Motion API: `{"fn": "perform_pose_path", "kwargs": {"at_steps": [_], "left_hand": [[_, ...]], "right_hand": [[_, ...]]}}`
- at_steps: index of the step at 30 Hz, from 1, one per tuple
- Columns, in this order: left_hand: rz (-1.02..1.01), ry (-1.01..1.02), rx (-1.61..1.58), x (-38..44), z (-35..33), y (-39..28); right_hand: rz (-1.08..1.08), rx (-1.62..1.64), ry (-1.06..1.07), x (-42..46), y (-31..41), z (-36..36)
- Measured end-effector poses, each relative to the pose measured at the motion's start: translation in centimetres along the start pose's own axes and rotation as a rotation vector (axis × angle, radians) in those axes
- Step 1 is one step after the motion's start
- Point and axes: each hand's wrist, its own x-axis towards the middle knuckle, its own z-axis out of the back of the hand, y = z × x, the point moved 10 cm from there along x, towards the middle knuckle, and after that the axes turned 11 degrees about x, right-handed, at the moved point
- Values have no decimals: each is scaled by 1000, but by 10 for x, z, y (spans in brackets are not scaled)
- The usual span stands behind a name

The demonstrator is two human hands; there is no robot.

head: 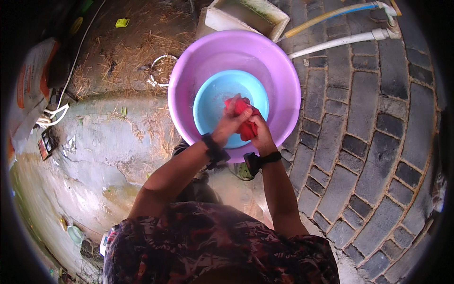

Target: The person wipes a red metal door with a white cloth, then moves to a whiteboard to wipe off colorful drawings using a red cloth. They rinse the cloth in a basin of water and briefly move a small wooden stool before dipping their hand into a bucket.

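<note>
A bunched red cloth [247, 130] is gripped between my two hands above a light blue basin [209, 96]. My left hand [231, 119] presses on it from the left, its fingers blurred. On the other side, my right hand [261, 131] is closed around the cloth's right part. The blue basin sits inside a larger purple tub [182, 83], and its bottom looks wet. Both wrists wear black straps with a small device. Parts of the cloth are hidden by my fingers.
Behind the tub stands a whitish trough [244, 17]. A yellow hose [330, 17] and a white pipe [337, 45] run off to the right over stone paving [365, 103]. Straw [149, 46] litters the ground at left, near a white cable loop [153, 65] and a yellow scrap [122, 23].
</note>
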Motion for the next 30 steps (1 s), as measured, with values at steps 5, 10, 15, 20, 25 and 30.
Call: {"fn": "perform_pose_path", "kwargs": {"at_steps": [5, 10, 15, 20, 25, 30], "left_hand": [[-183, -207, 421, -2, -1, -11], [-160, -206, 448, 2, -4, -26], [-257, -199, 562, 9, -7, -42], [-305, -147, 664, 4, -9, -43], [-269, -56, 755, -14, -23, -31], [-394, -158, 509, -43, -17, -15]], "right_hand": [[13, 168, -276, 28, -11, 30], [177, 221, -151, 34, -8, 29], [10, 426, -41, 52, -14, 19], [18, 282, -195, 42, -18, 27], [83, 254, -160, 25, -24, 42], [195, 51, 171, -45, -10, -10]]}}
